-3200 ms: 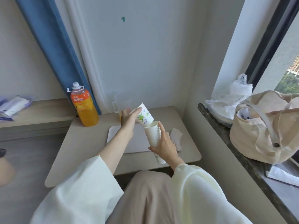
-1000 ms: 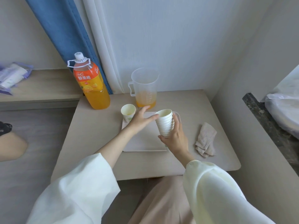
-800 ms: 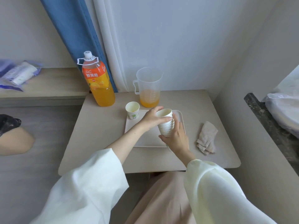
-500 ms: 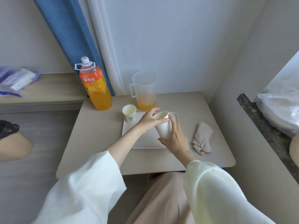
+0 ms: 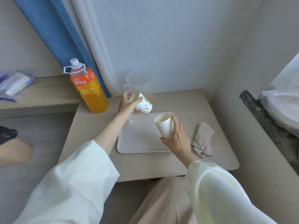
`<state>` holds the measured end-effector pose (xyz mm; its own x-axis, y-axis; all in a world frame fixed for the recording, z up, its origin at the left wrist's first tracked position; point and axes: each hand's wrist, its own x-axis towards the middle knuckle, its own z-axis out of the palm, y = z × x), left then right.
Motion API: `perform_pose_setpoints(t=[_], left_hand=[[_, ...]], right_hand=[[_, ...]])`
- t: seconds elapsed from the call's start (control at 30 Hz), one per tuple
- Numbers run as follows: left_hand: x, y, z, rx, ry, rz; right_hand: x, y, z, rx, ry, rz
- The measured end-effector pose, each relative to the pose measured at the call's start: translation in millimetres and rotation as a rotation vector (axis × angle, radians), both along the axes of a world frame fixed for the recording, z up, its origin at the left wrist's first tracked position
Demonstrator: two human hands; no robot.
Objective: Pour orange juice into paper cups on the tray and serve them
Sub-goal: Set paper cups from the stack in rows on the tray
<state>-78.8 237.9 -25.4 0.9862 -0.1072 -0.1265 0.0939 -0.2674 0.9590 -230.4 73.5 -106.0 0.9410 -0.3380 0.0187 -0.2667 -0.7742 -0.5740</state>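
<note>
One view only, head camera. Left hand point(image 5: 127, 102) grips a single paper cup point(image 5: 144, 104) near its rim, thumb across the mouth. The cup lies tipped on its side in the air over the tray's far left corner, close in front of the pitcher point(image 5: 140, 81). Right hand point(image 5: 176, 138) is wrapped round the lower part of a stack of cups point(image 5: 165, 126), held upright above the right half of the tray point(image 5: 139, 143). Another cup point(image 5: 129, 121) stands at the tray's far left corner, mostly hidden behind the left forearm. The juice bottle point(image 5: 90, 89), capped, stands at the table's far left corner. A folded cloth point(image 5: 203, 141) lies just beside the tray's right edge. No cup shows juice, so pouring is judged not yet begun.

Risks, as judgement:
- The tipped cup must be righted before landing, or it will roll.
- Empty paper cups are light, so the wide left sleeve or forearm could knock over the hidden cup.
- The pitcher, which holds some juice, sits within reach of a careless left-hand swing.
- The low grip on the stack could let upper cups slide off if it tilts.

Writing: the bottle's orange label reads 鲜果橙, and the small logo above it is illegible. The held cup carries a green leaf print with no legible text.
</note>
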Motion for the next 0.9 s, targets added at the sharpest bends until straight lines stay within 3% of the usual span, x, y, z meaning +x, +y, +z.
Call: perform_pose_setpoints(t=[0.1, 0.4, 0.9], left_hand=[[15.9, 8.8, -17.0, 0.359, -0.060, -0.163], [40.3, -10.0, -65.0, 0.898, -0.197, -0.472], [54.7, -5.6, -85.5, 0.921, -0.238, -0.441]], right_hand=[[4.4, -1.4, -0.6, 0.048, -0.042, -0.020], [22.8, 0.8, -11.4, 0.094, -0.056, 0.004], [32.5, 2.8, -21.6, 0.103, -0.106, -0.012]])
